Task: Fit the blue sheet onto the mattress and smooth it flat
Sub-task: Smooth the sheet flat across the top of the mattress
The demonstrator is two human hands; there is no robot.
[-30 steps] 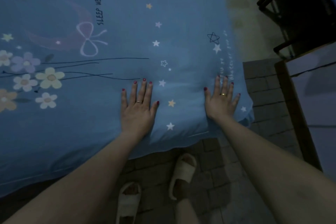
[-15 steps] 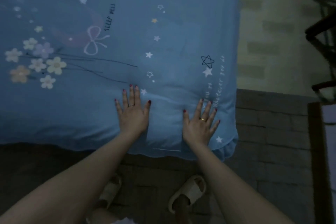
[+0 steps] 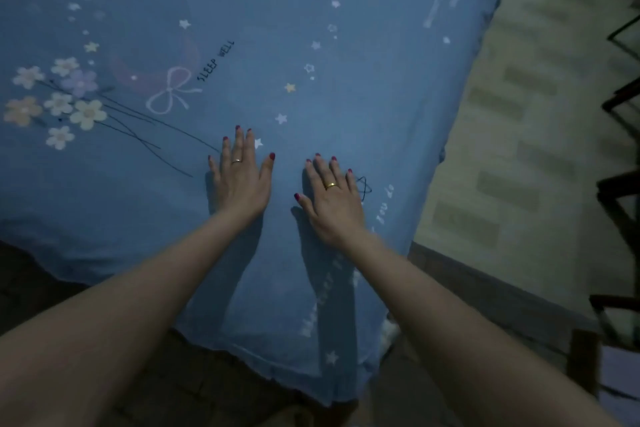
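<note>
Fingers (image 3: 239, 149) flat on smooth blue sheet (image 3: 346, 80)

Blue sheet (image 3: 311, 28) print reads "SLEEP WELL" beside the bow. Near right edge, partly readable: "you do". Other lettering blurred.

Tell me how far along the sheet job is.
Done: the blue sheet covers the mattress top and hangs over its near corner. In hand: the left hand and right hand lie flat on it, fingers spread, side by side, smoothing. Left: the hem at the near corner hangs loose over the floor, so tucking may remain; I cannot see the far edges.
</note>
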